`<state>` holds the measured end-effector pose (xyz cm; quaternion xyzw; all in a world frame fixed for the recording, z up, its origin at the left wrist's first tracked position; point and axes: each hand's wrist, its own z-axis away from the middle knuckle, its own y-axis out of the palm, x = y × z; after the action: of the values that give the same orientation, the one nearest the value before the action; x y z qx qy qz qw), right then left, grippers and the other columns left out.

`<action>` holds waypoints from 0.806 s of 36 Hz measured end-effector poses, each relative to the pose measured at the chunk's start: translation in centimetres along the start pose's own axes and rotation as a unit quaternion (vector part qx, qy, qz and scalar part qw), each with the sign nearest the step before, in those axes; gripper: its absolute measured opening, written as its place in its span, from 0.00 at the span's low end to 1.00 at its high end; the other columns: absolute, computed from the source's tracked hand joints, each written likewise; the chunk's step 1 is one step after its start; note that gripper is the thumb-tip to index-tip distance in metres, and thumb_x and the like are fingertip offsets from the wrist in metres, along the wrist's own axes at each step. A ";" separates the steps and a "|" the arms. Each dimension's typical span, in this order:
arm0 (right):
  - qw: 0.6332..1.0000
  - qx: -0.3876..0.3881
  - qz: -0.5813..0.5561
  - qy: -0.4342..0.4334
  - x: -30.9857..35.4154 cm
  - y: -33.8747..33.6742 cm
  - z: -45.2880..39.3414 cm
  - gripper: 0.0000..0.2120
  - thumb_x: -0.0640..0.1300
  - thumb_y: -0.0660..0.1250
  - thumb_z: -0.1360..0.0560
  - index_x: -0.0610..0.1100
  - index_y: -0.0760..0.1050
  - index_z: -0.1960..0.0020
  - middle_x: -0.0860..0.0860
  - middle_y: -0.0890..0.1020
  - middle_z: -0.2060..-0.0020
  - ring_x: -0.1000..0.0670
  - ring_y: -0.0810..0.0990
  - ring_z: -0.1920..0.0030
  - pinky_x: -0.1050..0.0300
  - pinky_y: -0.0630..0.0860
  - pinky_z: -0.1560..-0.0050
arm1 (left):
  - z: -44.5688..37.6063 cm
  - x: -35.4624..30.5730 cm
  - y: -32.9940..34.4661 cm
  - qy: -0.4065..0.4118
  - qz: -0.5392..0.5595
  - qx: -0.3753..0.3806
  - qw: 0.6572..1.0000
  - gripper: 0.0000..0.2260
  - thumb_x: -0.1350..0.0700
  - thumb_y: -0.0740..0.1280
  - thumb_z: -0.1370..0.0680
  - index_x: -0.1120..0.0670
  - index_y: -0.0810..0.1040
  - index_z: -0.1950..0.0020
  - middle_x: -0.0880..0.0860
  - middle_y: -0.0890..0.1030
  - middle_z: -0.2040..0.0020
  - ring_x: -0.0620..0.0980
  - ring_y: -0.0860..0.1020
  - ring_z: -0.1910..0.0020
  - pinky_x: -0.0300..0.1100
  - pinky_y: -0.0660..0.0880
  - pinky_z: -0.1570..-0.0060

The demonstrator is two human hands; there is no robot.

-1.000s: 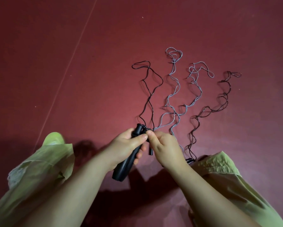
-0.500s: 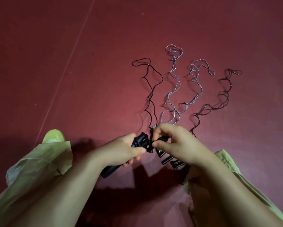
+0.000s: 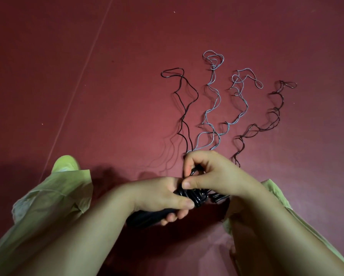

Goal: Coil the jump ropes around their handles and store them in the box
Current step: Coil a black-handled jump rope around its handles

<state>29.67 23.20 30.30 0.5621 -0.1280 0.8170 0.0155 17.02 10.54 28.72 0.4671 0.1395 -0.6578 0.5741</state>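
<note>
My left hand (image 3: 163, 198) grips a black jump-rope handle (image 3: 147, 217) that lies almost level, its end pointing left. My right hand (image 3: 211, 174) pinches the black rope (image 3: 195, 173) at the handle's top, where a few turns of it are wound round the handle. The loose part of this black rope (image 3: 184, 108) runs away over the red floor. Two grey ropes (image 3: 214, 108) and another black rope (image 3: 274, 120) lie in wavy lines to the right. Further black handles (image 3: 219, 197) show under my right hand. No box is in view.
The red floor (image 3: 87, 56) has a thin pale line (image 3: 81, 82) running diagonally on the left. My knees in light green trousers (image 3: 53, 196) sit low at left and right, with a green shoe (image 3: 65, 163) at the left knee.
My left hand has tilted the handle from steep to nearly level. My right hand moved up and over the handle's top, laying black rope round it; the rope's free length shortened.
</note>
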 end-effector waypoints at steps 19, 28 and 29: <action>0.973 -0.115 -0.198 0.031 -0.6 1.6 -0.7 0.21 0.65 0.63 0.28 0.49 0.81 0.50 0.51 0.82 0.62 0.45 0.76 0.60 0.50 0.71 0.55 | -0.6 0.3 -0.9 0.153 0.275 -0.047 0.948 0.34 0.43 0.80 0.41 0.61 0.68 0.48 0.53 0.77 0.66 0.47 0.73 0.73 0.40 0.73 0.74; 0.991 -0.126 -0.039 -0.003 -0.7 1.6 -0.6 0.21 0.61 0.57 0.29 0.50 0.76 0.44 0.47 0.75 0.52 0.58 0.76 0.51 0.65 0.72 0.50 | -0.4 0.0 -1.3 0.115 0.244 -0.075 0.960 0.27 0.54 0.75 0.37 0.63 0.70 0.44 0.53 0.76 0.66 0.46 0.73 0.73 0.39 0.72 0.74; 0.992 -0.123 -0.024 -0.005 -0.8 1.6 -0.6 0.21 0.61 0.57 0.29 0.50 0.76 0.45 0.50 0.75 0.54 0.62 0.75 0.52 0.69 0.69 0.49 | -0.4 -0.1 -1.3 0.108 0.238 -0.081 0.962 0.24 0.55 0.73 0.36 0.63 0.71 0.46 0.53 0.76 0.66 0.46 0.73 0.73 0.39 0.72 0.74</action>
<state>29.13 21.87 29.07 0.5625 -0.2145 0.7918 0.1034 16.02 11.30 28.10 0.5068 0.1378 -0.4343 0.7318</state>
